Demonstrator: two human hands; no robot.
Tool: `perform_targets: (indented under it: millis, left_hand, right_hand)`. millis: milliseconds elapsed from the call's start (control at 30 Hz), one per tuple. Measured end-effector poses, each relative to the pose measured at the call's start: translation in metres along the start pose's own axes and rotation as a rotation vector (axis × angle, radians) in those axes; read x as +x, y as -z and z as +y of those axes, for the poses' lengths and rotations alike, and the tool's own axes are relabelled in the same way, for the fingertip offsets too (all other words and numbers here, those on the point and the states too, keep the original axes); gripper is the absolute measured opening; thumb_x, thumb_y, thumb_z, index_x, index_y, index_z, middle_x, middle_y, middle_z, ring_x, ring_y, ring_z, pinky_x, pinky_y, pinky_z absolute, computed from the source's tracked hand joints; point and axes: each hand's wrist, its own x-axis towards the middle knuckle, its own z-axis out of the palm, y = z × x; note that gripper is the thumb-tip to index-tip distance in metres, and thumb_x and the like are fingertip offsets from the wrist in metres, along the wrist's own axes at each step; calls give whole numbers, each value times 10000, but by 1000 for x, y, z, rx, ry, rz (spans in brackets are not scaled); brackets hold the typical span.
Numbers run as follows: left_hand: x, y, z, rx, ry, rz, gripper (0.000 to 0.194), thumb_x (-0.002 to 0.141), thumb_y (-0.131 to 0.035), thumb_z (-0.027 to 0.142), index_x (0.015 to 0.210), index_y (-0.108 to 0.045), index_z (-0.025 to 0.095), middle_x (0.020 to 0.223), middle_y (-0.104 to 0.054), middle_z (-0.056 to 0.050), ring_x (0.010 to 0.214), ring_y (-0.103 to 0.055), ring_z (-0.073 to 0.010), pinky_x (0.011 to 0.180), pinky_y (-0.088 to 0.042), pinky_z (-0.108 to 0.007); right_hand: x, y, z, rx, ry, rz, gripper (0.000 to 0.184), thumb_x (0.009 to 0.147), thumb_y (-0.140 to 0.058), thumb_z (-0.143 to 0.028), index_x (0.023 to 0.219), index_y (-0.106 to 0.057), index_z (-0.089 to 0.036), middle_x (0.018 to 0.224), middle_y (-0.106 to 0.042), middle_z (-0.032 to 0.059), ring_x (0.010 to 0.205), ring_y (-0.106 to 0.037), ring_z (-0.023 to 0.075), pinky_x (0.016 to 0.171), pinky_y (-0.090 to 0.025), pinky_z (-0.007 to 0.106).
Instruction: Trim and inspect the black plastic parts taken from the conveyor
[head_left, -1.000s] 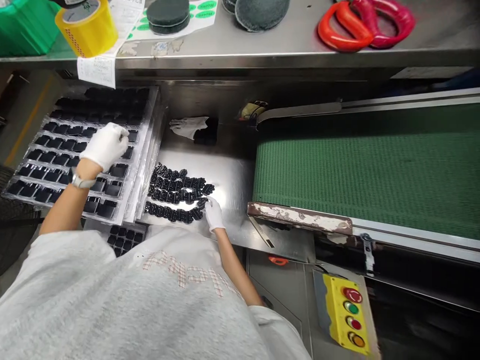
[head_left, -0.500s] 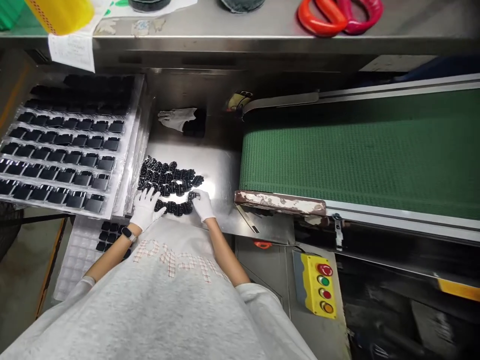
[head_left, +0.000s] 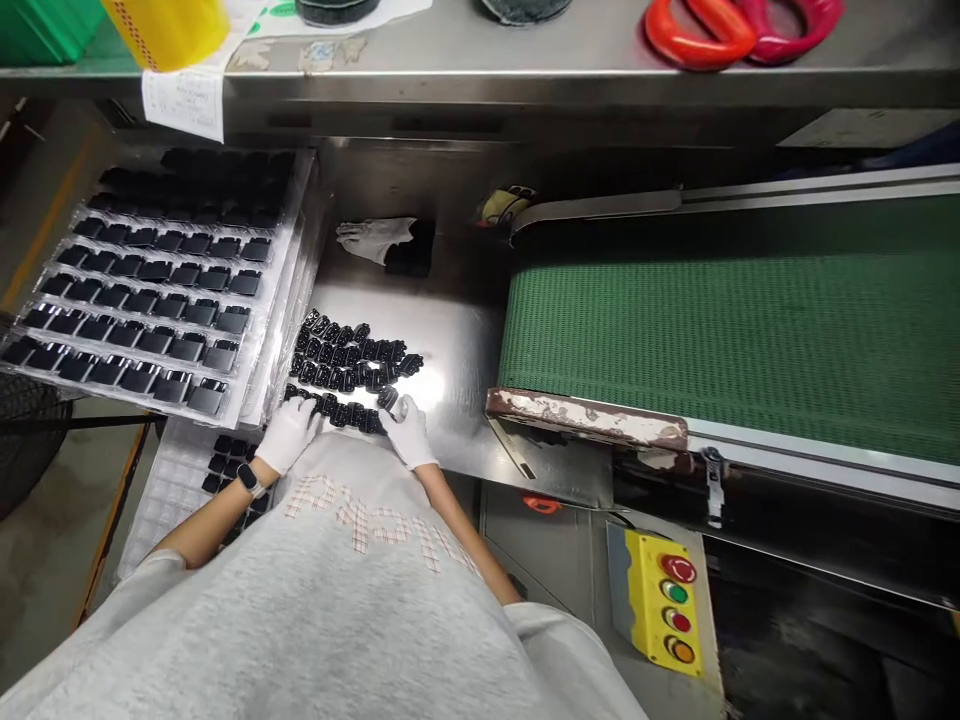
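Small black plastic parts [head_left: 326,376] lie in several uneven rows on the steel table. My left hand [head_left: 289,435], in a white glove, rests at the left end of the nearest row [head_left: 349,414]. Its fingertips touch the parts there, bent but slightly apart. At that row's right end, my right hand [head_left: 407,432], also gloved in white, pinches a black plastic part [head_left: 387,397] between thumb and fingers. This part sits tilted above the row's end. The gloves partly hide the parts under the fingertips.
Stacked clear trays [head_left: 247,345] of black pieces stand at left, above a partly filled tray [head_left: 169,480]. A loose glove [head_left: 375,240] lies behind the rows. To the right are a green conveyor belt [head_left: 712,340] and a yellow button box [head_left: 667,610]. A steel shelf [head_left: 480,90] overhangs the back.
My left hand has gone from spread fingers to bent ones, drawn slightly back at the row's left end. My right hand stays at the right end. The whole view has shifted slightly.
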Motion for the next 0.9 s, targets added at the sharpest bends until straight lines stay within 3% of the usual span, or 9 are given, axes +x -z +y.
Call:
perform_targets:
  millis: [133, 300, 433, 733, 900]
  left_hand:
    - [-8, -1, -5, -79, 272, -138, 581, 972, -468, 602, 1244, -576, 100, 1025, -717, -144, 899, -703, -224, 836, -560, -382]
    - [26, -9, -3, -123, 432, -205, 486, 959, -560, 543, 1217, -607, 134, 1077, -694, -90, 943, -684, -192, 884, -573, -410]
    - [42, -7, 6, -135, 475, -209, 493, 957, -573, 527, 1253, -596, 133, 1138, -686, -104, 1030, -678, -215, 948, -559, -447]
    - [24, -1, 2, -136, 511, -230, 454, 974, -556, 496, 1251, -603, 139, 1187, -672, -113, 1091, -661, -228, 985, -544, -467]
    - [32, -5, 0, -154, 558, -173, 475, 956, -601, 466, 1303, -574, 143, 1230, -653, -120, 1104, -656, -235, 967, -557, -461]
  right_hand:
    - [5, -6, -10, -20, -12, -52, 512, 753, -675, -458, 1153, -600, -146, 911, -563, 64, 785, -537, 163, 797, -516, 300]
    - [21, -16, -25, -71, -73, -24, 457, 797, -625, -398, 1181, -611, -150, 1018, -539, 104, 755, -523, 158, 847, -515, 354]
    - [24, -18, -31, -78, -84, 4, 427, 807, -595, -350, 1175, -622, -135, 1007, -546, 109, 766, -533, 163, 836, -512, 336]
    - [22, -12, -19, -50, -15, 2, 445, 768, -564, -259, 1187, -630, -125, 897, -575, 85, 785, -538, 175, 807, -489, 288]
    - [24, -16, -18, -49, 2, 15, 490, 756, -552, -237, 1225, -631, -121, 1000, -578, 113, 838, -540, 182, 839, -494, 294]
